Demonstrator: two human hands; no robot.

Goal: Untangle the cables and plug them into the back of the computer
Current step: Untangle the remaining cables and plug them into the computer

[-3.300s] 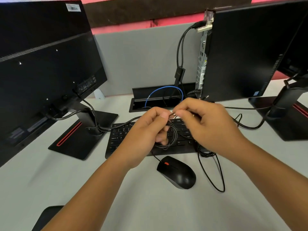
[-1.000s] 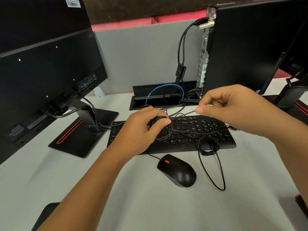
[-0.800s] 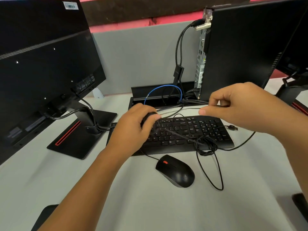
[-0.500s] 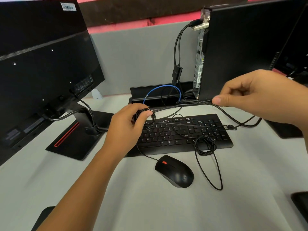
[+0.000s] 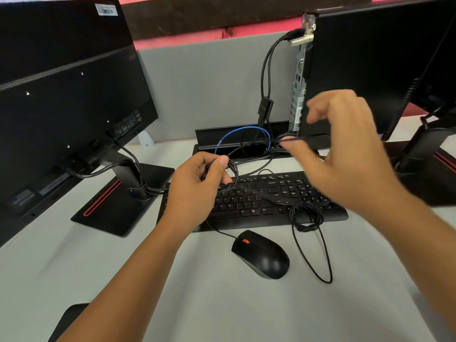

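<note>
The left hand gripped the coiled thin black cable, its free strand running rightward to the blurred right hand, whose hold I cannot tell, just before the upright black computer's rear port panel.

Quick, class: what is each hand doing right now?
Left hand: grips the coiled black cable.
Right hand: blurred; grip cannot be told.

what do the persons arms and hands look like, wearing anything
Both forearms are bare as far as the frame shows: no sleeves, gloves, watch, rings or wristbands in view. The left hand is sharp; the right hand is motion-blurred, so fine detail on it cannot be told.
</note>
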